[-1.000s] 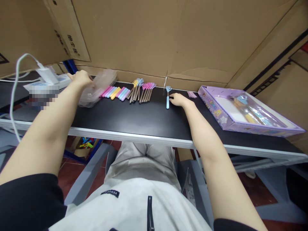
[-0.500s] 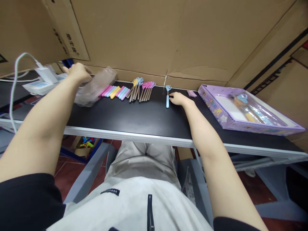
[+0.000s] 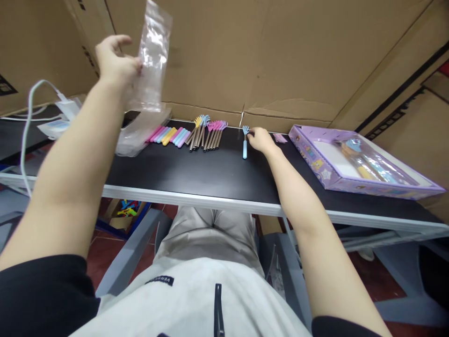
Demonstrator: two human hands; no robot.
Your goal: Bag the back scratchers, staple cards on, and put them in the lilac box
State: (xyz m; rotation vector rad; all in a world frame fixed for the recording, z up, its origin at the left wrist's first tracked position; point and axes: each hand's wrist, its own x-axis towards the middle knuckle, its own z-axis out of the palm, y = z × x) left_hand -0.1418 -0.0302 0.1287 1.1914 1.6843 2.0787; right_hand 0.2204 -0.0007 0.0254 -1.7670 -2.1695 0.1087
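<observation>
Raised in front of the cardboard wall, my left hand (image 3: 117, 61) pinches the edge of a clear plastic bag (image 3: 152, 61), which hangs upright and looks flat. My right hand (image 3: 261, 139) rests on the black table with curled fingers at the neck of a light blue back scratcher (image 3: 244, 144). That scratcher lies with its claw toward the wall. To its left are several metal back scratcher rods (image 3: 210, 135) with yellow, blue, pink and purple claws. Beside them sits a row of coloured handles (image 3: 170, 135). A pile of clear bags (image 3: 135, 138) lies below my left hand.
A purple open box (image 3: 331, 173) with a packaged set (image 3: 368, 161) inside stands on the right. A small pink packet (image 3: 279, 138) lies near the wall. On the left are a white device (image 3: 54, 127) and a looping white cable (image 3: 26, 126). Cardboard (image 3: 217, 56) borders the table's back.
My left hand has risen from the bag pile with one clear bag. My right hand has shifted slightly toward the scratcher's claw; the scratcher has hardly moved.
</observation>
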